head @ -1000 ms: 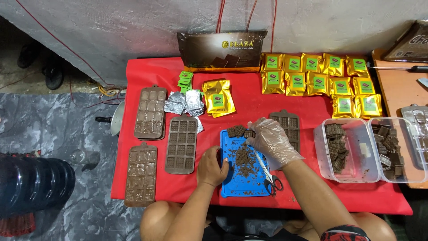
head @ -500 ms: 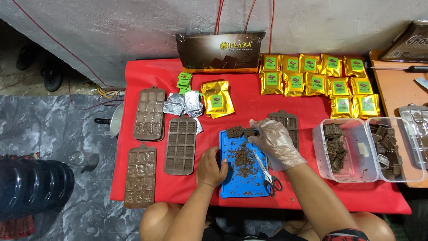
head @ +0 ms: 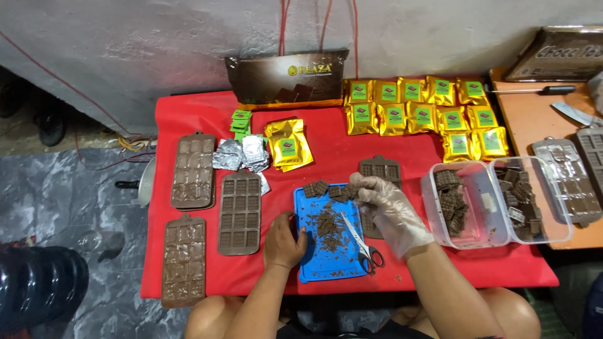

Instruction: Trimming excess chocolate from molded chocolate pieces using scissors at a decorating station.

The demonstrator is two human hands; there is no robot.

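Observation:
A blue tray (head: 314, 263) lies on the red table (head: 326, 150) in front of me, with chocolate crumbs (head: 326, 226) and scissors (head: 362, 243) on it. Small chocolate squares (head: 316, 188) sit along its far edge. My bare left hand (head: 284, 242) grips the tray's left edge. My right hand (head: 389, 213), in a clear glove, reaches over the tray's far right corner. Its fingertips close on a chocolate piece (head: 344, 192) there. A brown mould (head: 380, 169) lies partly under this hand.
Three brown chocolate moulds (head: 193, 171) (head: 239, 212) (head: 183, 260) lie at the left, by crumpled foil (head: 242, 154). Gold pouches (head: 421, 113) and a brown box (head: 286, 78) line the back. Two clear tubs (head: 490, 216) (head: 556, 216) of chocolate stand right, beside an orange table (head: 534, 125).
Almost nothing has changed. My left hand stays on the tray's edge and my gloved right hand stays over the chocolate pieces at the tray's far corner.

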